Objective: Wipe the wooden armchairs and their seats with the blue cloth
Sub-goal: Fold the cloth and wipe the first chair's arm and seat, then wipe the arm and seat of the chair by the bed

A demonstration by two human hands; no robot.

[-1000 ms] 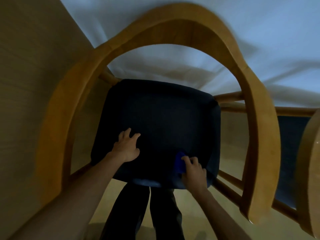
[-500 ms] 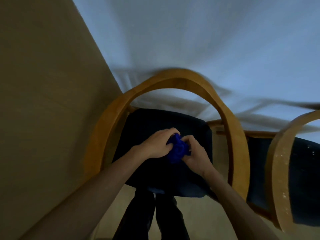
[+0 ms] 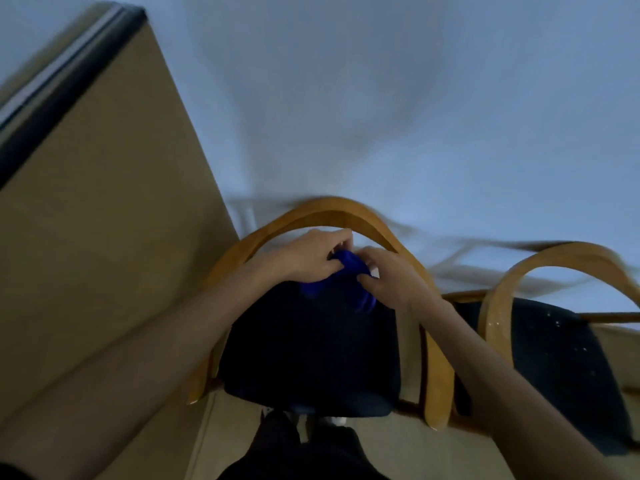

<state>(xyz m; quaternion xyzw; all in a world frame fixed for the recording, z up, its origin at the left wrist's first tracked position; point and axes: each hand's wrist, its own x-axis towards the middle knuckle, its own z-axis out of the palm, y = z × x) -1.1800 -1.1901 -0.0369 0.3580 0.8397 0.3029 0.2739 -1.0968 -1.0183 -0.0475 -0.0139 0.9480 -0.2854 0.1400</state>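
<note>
A wooden armchair (image 3: pixel 440 348) with a curved backrest and a dark blue seat (image 3: pixel 311 355) stands right in front of me. Above the rear of that seat I hold the bunched blue cloth (image 3: pixel 349 275) with both hands. My left hand (image 3: pixel 311 258) grips it from the left, fingers curled over its top. My right hand (image 3: pixel 391 275) pinches it from the right. Part of the cloth hangs down below my hands. A second wooden armchair (image 3: pixel 498 299) with a speckled dark seat (image 3: pixel 561 358) stands to the right.
A pale blue-white wall (image 3: pixel 381 116) rises behind both chairs. A tan wooden panel (image 3: pixel 104 237) closes off the left side, close to the first chair's arm. My dark trouser legs (image 3: pixel 304 452) stand at the seat's front edge on a light floor.
Both hands have lifted the cloth from the middle of the seat towards the backrest. A second ago the hands lay apart on the seat. The view has tilted upward.
</note>
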